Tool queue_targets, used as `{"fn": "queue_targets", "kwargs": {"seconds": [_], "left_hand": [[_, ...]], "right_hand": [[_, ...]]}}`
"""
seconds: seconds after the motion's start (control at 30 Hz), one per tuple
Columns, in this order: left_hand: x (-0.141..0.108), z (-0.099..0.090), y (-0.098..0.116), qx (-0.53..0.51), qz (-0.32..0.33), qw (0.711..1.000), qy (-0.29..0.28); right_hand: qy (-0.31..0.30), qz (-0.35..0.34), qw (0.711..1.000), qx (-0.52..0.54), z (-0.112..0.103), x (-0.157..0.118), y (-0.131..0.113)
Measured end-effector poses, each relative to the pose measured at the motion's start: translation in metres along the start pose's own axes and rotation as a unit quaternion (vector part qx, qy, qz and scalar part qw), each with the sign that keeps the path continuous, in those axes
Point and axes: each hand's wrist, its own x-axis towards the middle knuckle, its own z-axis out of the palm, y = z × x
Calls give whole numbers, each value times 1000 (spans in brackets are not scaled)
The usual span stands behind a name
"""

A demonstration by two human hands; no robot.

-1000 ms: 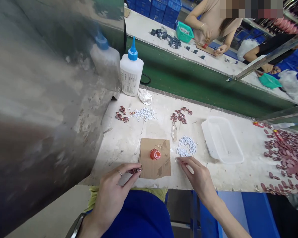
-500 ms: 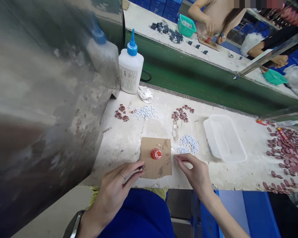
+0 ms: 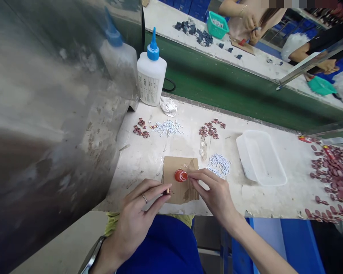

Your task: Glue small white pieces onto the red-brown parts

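Over the left edge of a square of brown cardboard (image 3: 174, 196), my left hand (image 3: 141, 207) pinches a small dark reddish-brown piece (image 3: 167, 191) between thumb and fingers. A small red cap-like pot (image 3: 179, 175) sits on the cardboard. My right hand (image 3: 217, 192) has its thumb and forefinger pinched together at the pot's right rim; anything between those fingertips is too small to make out. Just beyond that hand lies a loose heap of tiny pale blue-white pieces (image 3: 219, 164).
Toward the back stand a white bottle with a blue nozzle (image 3: 151, 78) and another pale heap (image 3: 168, 128). Brown pieces (image 3: 208, 130) lie nearby. A clear plastic tray (image 3: 261, 160) is at right, before many reddish parts (image 3: 335, 177). A metal panel (image 3: 60, 114) rises at left.
My right hand has moved left, from beside the pale heap to the red pot's rim. The left hand still holds the brown piece, now turned slightly and a little farther right.
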Motion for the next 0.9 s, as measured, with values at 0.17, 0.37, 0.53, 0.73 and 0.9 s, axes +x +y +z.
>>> {"fn": "queue_targets", "kwargs": {"seconds": [0.17,0.37,0.53,0.73,0.9], "left_hand": [[2,4,3,-23,-16,1000,12],[3,14,9,-65,-69,994,47],[5,17,15,-91,-84,991,44],[9,16,15,-112,-94,988,41],[10,18,14,-122,-98,986,54]], "right_hand": [[4,-6,1000,9,1,2,-1],[52,38,989,137,-5,1,-20],[43,75,961,262,-8,-1,-47],[36,81,957,277,-5,1,-51],[31,0,978,207,-4,-3,-48]]}}
